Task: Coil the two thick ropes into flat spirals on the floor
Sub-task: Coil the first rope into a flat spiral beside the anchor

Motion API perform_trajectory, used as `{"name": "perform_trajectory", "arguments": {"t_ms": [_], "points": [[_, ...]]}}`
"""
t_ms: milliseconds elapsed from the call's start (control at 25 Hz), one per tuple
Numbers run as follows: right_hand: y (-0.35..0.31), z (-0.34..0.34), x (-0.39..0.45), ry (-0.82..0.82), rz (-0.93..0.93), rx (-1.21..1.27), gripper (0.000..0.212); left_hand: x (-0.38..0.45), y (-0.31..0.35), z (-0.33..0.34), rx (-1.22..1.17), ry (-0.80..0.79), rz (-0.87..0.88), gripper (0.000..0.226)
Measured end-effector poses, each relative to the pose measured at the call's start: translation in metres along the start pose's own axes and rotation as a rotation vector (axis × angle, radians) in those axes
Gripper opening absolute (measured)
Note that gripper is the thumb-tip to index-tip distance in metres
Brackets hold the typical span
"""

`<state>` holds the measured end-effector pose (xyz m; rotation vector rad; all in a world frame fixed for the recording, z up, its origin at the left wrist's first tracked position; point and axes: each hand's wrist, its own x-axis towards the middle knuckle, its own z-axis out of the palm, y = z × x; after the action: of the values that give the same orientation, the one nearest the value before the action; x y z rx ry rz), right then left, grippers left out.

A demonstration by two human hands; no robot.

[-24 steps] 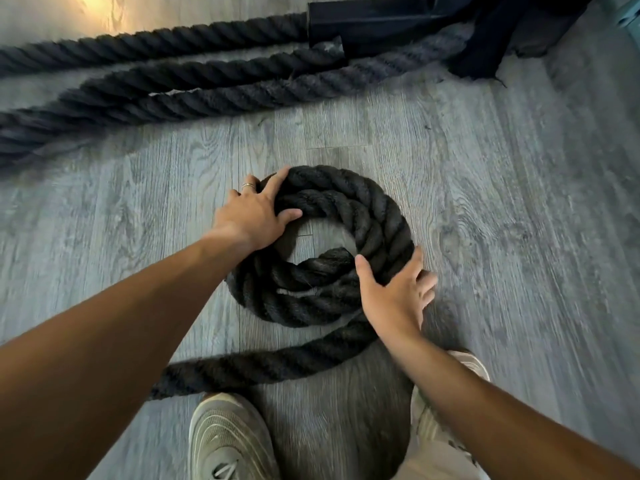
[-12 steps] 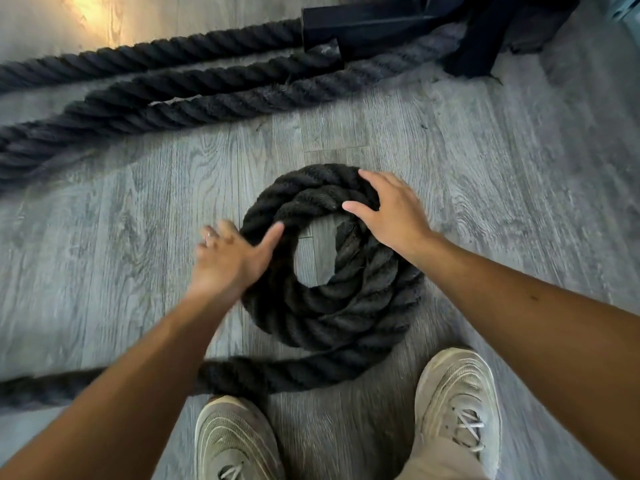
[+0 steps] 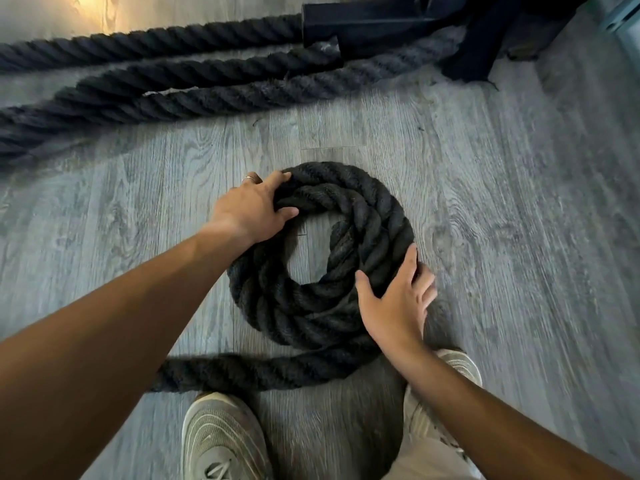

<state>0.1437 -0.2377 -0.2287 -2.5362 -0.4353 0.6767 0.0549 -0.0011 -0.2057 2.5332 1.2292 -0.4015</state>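
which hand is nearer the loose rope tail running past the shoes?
Right. The right hand rests on the coil's near-right edge, just above where the tail leaves it. The left hand holds the far-left rim.

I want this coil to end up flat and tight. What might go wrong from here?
1. The coil has turns riding on top of each other, so it may end up stacked rather than flat.
2. The loose tail runs just in front of the shoes and could snag on them.
3. The left hand and right hand hold only two spots, so turns elsewhere could spring outward.
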Motion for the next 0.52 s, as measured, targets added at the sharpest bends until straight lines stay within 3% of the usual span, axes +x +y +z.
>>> {"name": "perform_trajectory", "arguments": {"t_ms": [120,320,440,520], "points": [[0.002,-0.007,0.029,-0.062,-0.151,-0.043,0.095,-0.012,-0.004,0.006,-0.006,0.015,-0.08,0.068],[-0.049,-0.022,0.113,-0.287,-0.584,-0.297,0.083,-0.094,-0.004,0.039,-0.14,0.009,-0.395,0.083],[-0.079,-0.019,0.134,-0.384,-0.636,-0.228,0.077,-0.117,-0.001,0.053,-0.245,-0.075,-0.46,0.092],[-0.074,-0.017,0.125,-0.262,-0.585,-0.133,0.075,-0.103,-0.011,0.045,-0.183,-0.094,-0.463,0.098]]}}
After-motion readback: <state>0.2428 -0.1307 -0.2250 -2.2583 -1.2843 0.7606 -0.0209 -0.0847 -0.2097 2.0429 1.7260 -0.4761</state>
